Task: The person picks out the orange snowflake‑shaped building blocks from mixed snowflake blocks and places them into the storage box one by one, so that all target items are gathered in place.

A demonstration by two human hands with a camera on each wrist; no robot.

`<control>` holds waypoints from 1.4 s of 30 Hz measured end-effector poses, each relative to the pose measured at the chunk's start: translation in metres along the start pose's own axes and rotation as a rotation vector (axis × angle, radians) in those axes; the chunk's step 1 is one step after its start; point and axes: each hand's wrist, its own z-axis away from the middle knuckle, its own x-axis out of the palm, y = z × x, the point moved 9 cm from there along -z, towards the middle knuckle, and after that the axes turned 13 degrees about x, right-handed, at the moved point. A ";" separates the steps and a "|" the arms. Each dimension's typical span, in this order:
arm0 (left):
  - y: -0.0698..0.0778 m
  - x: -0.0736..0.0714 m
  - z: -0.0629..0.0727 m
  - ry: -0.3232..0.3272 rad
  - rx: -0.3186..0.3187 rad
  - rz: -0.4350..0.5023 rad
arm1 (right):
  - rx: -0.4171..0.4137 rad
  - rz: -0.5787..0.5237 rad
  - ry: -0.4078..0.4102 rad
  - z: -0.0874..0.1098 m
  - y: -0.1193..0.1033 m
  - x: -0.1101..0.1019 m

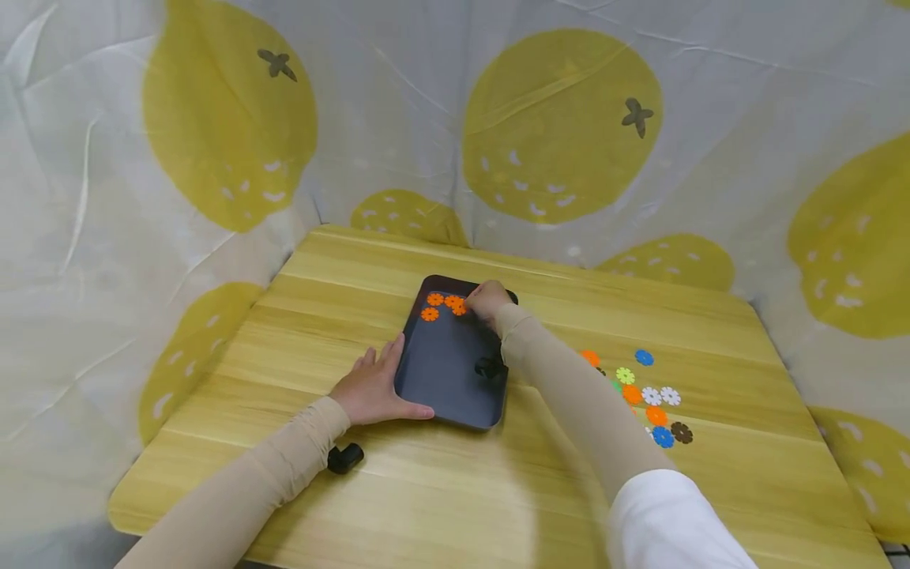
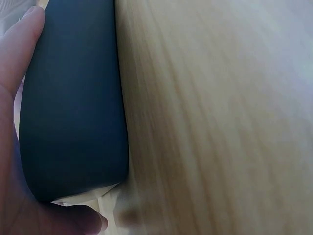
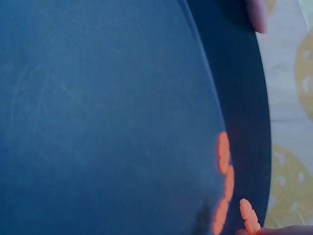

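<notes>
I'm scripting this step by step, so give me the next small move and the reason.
Probably release the pinched orange piece in the tray beside the other orange pieces: the right hand holds it at the tray's far end, close to those already lying there, while the left hand rests against the tray's edge, which may help steady it.

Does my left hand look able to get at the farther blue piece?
Probably not directly: your left hand touches the tray, and your right forearm lies between that hand and the blue piece.
</notes>
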 end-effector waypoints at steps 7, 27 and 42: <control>0.007 0.002 -0.003 -0.005 0.021 -0.003 | 0.065 -0.028 0.008 -0.007 0.013 0.011; 0.009 -0.002 -0.001 -0.019 0.036 -0.011 | 0.047 0.056 -0.001 0.015 0.013 0.001; -0.002 -0.008 0.008 -0.046 -0.013 0.002 | 0.059 0.093 0.009 0.056 0.063 -0.127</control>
